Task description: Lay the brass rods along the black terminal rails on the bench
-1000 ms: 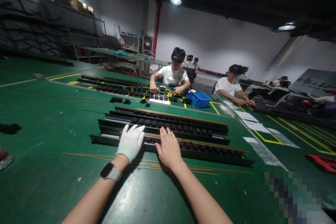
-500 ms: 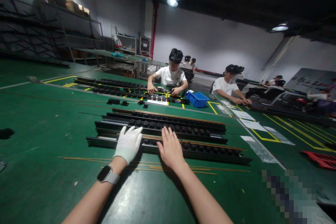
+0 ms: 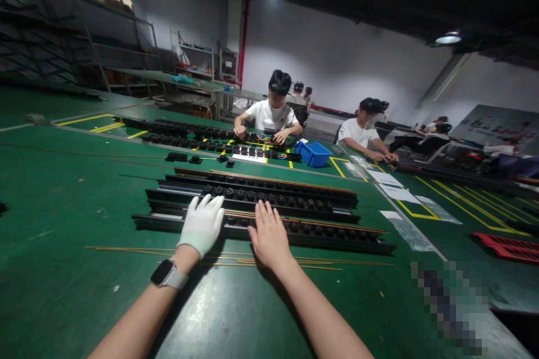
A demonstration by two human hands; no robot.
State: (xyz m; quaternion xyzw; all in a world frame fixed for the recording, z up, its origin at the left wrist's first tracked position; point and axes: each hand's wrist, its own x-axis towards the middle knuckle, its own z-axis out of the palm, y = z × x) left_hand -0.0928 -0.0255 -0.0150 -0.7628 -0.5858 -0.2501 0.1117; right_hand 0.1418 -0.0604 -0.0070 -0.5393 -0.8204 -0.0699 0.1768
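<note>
The near rail point(image 3: 240, 231) is overlapped by left hand point(image 3: 201, 227) and right hand point(image 3: 270, 235), both unclenched; rods point(image 3: 244, 261) are seen on their wrist side.

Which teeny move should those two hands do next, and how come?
Maybe slide the bare right hand a little to the right, along the thin rods on the nearest black rail. Both it and the gloved left hand are open, palms down over that rail, and the rods run on farther to the right.
</note>
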